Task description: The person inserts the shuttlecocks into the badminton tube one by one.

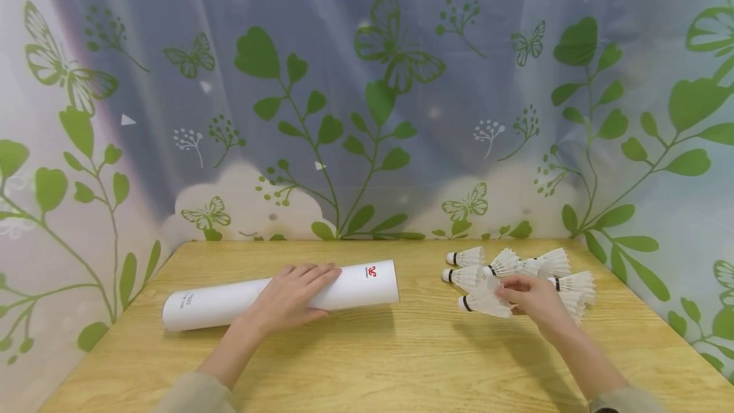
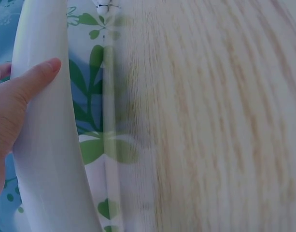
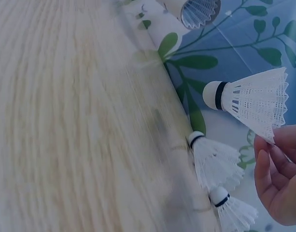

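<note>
A long white shuttlecock tube (image 1: 355,289) is held by my left hand (image 1: 295,295) on the left half of the table. The fingers lie over its top, and the thumb (image 2: 39,79) rests along its side in the left wrist view. My right hand (image 1: 533,301) pinches the skirt rim of a white shuttlecock (image 1: 484,300) between thumb and fingers. This shuttlecock (image 3: 249,99) is raised, its black-banded cork pointing left towards the tube. Behind and beside the right hand lie several more shuttlecocks (image 1: 461,277), some partly hidden by it.
In the right wrist view, a shuttlecock skirt (image 3: 201,12) shows inside the tube's end. The wooden table (image 1: 367,362) runs back to a curtain (image 1: 344,113) printed with green leaves and butterflies. One shuttlecock (image 1: 467,255) lies at the back of the group.
</note>
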Action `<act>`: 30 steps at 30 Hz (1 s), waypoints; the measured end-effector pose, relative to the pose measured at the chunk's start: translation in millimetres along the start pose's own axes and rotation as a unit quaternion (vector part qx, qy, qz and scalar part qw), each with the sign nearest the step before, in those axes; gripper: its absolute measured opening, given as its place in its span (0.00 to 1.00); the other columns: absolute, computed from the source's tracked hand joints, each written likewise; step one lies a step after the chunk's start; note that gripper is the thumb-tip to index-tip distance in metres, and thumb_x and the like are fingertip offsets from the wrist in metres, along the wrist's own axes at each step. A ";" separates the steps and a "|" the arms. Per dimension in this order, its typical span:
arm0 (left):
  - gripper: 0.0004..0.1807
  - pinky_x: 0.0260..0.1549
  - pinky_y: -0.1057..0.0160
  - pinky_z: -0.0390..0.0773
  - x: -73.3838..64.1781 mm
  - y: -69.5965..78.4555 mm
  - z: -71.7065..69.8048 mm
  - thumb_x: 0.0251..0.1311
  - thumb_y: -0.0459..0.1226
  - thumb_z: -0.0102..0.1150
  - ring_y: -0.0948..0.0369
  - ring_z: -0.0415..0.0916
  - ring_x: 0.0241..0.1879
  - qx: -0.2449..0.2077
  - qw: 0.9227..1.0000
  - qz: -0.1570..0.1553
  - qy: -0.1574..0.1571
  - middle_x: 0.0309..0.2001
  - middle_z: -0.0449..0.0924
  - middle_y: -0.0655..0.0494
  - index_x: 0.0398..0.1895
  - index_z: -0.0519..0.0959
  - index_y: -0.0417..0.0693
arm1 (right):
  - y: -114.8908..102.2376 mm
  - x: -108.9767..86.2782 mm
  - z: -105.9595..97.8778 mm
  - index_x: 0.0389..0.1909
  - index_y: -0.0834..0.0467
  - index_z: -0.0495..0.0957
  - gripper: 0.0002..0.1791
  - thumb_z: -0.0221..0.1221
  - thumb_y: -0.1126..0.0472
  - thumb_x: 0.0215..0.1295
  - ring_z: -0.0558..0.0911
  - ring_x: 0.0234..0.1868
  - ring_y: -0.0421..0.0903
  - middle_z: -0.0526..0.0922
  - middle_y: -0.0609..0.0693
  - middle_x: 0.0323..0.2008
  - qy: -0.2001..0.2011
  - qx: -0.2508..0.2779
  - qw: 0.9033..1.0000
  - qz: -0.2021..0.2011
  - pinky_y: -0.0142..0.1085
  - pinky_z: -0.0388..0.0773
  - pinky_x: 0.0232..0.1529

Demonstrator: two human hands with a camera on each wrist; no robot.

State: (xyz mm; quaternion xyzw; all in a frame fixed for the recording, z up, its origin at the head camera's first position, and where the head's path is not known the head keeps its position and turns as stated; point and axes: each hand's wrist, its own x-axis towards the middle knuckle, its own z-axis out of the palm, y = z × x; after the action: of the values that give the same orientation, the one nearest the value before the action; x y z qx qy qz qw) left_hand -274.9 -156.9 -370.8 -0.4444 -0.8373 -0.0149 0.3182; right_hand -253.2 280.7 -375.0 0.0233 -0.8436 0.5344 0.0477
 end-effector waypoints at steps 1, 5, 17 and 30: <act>0.45 0.43 0.53 0.76 0.2 -0.2 0.0 0.38 0.50 0.74 0.53 0.74 0.50 0.000 1.000 -0.001 0.000 0.58 0.73 0.51 0.63 0.68 0.46 | -2.1 0.9 2.7 0.44 0.73 0.74 0.18 0.61 0.62 0.60 0.76 0.31 0.38 0.82 0.47 0.31 -0.003 0.003 1.000 -0.003 0.35 0.78 0.30; 0.45 0.44 0.53 0.76 1.5 -1.4 -0.1 0.38 0.50 0.74 0.53 0.73 0.50 0.001 1.000 -0.001 0.001 0.58 0.73 0.50 0.63 0.68 0.46 | -10.1 4.6 12.6 0.41 0.71 0.75 0.15 0.61 0.62 0.59 0.76 0.31 0.38 0.81 0.46 0.30 -0.012 0.019 1.000 -0.008 0.36 0.77 0.30; 0.45 0.43 0.53 0.76 0.3 -1.1 0.3 0.38 0.51 0.73 0.52 0.74 0.49 0.007 1.000 0.003 -0.001 0.57 0.73 0.50 0.62 0.68 0.44 | -32.0 13.2 46.6 0.40 0.67 0.77 0.12 0.62 0.63 0.59 0.75 0.31 0.40 0.80 0.44 0.30 -0.024 0.108 0.994 0.009 0.34 0.77 0.31; 0.45 0.42 0.53 0.77 0.2 0.7 -1.7 0.38 0.50 0.74 0.53 0.74 0.49 0.000 1.000 0.002 0.000 0.58 0.73 0.51 0.63 0.68 0.46 | -48.9 24.1 94.7 0.37 0.66 0.79 0.07 0.61 0.66 0.59 0.77 0.32 0.40 0.80 0.45 0.30 0.005 0.181 0.984 0.003 0.31 0.76 0.29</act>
State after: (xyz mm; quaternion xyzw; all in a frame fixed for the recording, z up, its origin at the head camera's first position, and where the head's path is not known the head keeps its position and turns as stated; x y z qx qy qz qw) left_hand -273.6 -156.9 -369.6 -0.4463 -0.8363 -0.0144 0.3182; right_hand -278.0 174.4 -368.6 0.0263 -0.7329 0.6784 0.0449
